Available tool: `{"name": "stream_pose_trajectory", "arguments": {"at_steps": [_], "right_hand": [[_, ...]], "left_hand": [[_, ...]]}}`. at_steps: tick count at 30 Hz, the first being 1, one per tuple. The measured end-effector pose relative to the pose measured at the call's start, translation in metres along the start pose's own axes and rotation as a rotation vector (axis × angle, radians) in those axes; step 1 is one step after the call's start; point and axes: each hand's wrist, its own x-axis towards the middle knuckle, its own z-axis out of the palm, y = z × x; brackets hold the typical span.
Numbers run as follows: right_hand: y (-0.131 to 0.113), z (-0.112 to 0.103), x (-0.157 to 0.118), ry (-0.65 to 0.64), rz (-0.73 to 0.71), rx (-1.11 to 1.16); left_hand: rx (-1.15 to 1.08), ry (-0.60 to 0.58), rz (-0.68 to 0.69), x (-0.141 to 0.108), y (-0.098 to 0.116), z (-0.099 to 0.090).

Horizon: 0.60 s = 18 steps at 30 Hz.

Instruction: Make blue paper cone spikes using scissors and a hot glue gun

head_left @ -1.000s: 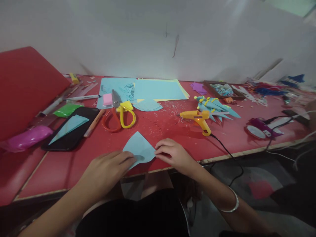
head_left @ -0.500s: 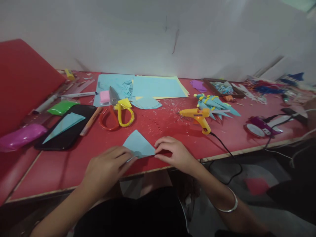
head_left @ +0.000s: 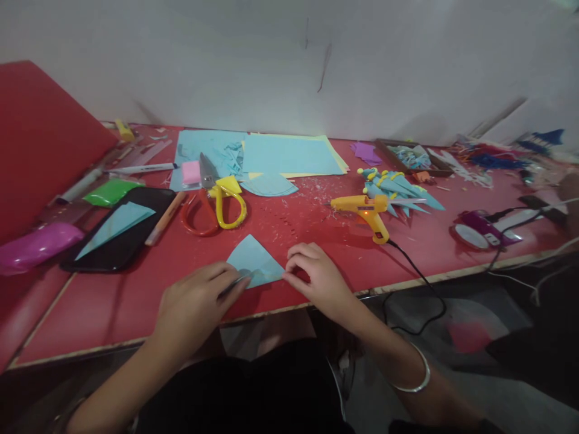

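A light-blue paper piece (head_left: 256,260), pointed at the far end, lies on the red table near its front edge. My left hand (head_left: 196,301) is closed at its lower left corner, thumb and fingers pinching the edge. At the right corner, my right hand (head_left: 320,282) holds the paper between thumb and forefinger, its other fingers curled. Beyond the paper are scissors (head_left: 230,206) with one red and one yellow handle. A yellow glue gun (head_left: 362,206) with a lit orange light rests to the right.
Blue sheets (head_left: 289,155), cut blue paper (head_left: 271,185) and a blue paper cone figure (head_left: 393,187) lie toward the wall. On the left, a black phone (head_left: 131,241) bears folded paper, beside an orange marker (head_left: 166,218). The glue gun's black cord (head_left: 420,277) hangs over the front edge.
The view has shifted slightly. My left fingers have moved a little at the paper's lower left corner, and my right hand still pinches the right corner.
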Motion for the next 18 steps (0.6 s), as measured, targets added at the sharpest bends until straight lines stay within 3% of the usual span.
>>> {"name": "stream_pose_trajectory", "arguments": {"at_steps": [11,18], "right_hand": [[-0.0004,-0.0028,-0.0025,0.048,0.021,0.118],[-0.0071,-0.002,-0.0023,0.019,0.022,0.027]], "left_hand": [[-0.051,0.056,0.028,-0.0016,-0.0009,0.0018],[-0.116,-0.024,-0.073,-0.0012,-0.0014,0.0001]]}}
